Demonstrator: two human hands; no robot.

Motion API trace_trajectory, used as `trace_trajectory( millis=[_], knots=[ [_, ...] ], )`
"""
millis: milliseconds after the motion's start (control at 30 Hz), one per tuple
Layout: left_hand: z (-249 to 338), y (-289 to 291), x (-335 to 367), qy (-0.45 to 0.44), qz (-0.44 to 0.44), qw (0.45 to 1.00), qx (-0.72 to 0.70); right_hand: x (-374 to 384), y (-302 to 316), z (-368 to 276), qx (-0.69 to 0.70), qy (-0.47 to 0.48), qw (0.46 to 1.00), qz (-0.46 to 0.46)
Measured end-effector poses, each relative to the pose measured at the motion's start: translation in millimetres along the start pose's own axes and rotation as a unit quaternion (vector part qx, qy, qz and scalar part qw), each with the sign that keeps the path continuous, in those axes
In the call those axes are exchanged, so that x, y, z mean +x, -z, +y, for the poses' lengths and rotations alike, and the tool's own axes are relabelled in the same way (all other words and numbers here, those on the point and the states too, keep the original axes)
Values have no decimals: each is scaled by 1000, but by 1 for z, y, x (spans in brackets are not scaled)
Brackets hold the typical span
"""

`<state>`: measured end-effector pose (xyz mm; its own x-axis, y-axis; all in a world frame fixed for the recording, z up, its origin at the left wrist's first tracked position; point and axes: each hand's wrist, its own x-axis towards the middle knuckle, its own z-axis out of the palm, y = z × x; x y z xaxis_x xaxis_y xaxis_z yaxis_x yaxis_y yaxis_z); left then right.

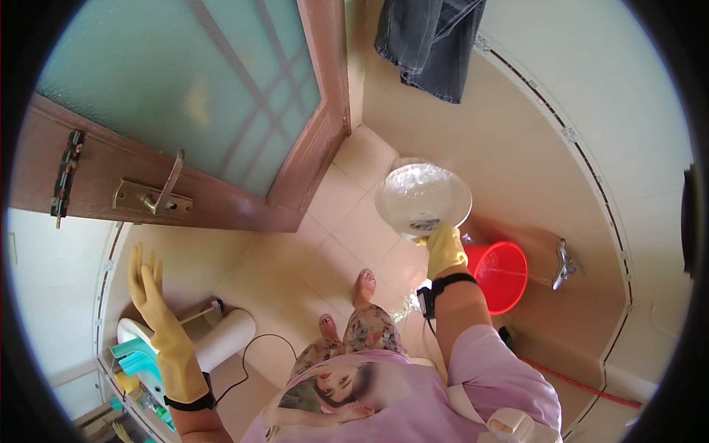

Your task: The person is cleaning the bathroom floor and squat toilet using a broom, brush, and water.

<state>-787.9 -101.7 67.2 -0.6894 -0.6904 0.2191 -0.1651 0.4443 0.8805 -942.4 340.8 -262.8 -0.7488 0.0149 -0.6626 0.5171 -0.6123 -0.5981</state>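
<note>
A white basin (428, 203) hangs tilted over the tiled floor, with water sheeting from its far rim. My right hand (446, 249), in a yellow rubber glove, grips its near edge; the fingertips under the rim are partly hidden. To the left, my left hand (160, 310) is raised with its fingers stretched out, in a matching glove and holding nothing. It is close to the sink and below the door. Just right of my right wrist stands a red bucket (508, 275), partly hidden by the arm.
A brown door (244, 203) with frosted glass and a metal handle (166, 188) stands ajar at the upper left. At right, a tap (563, 266) juts from the wall. Dark trousers (432, 44) hang above. A pedestal sink (225, 340) stands at left, and a thin cable (255, 341) hangs nearby.
</note>
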Motion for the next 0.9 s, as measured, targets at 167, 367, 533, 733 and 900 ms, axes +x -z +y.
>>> trace_trajectory(
  millis=[167,367,533,733,900],
  knots=[
    [31,-32,24,-29,7,998,49,63,70,6,-777,188,600,24],
    [28,-9,61,-50,38,997,-52,1,75,21,-609,75,762,208],
    [42,-19,79,5,-88,990,-111,-54,138,50,-577,113,756,288],
    [36,-9,92,-11,-189,969,-160,-165,157,86,-503,95,804,301],
    [40,-10,92,-25,-222,964,-143,-222,217,161,-301,95,901,296]
  ],
)
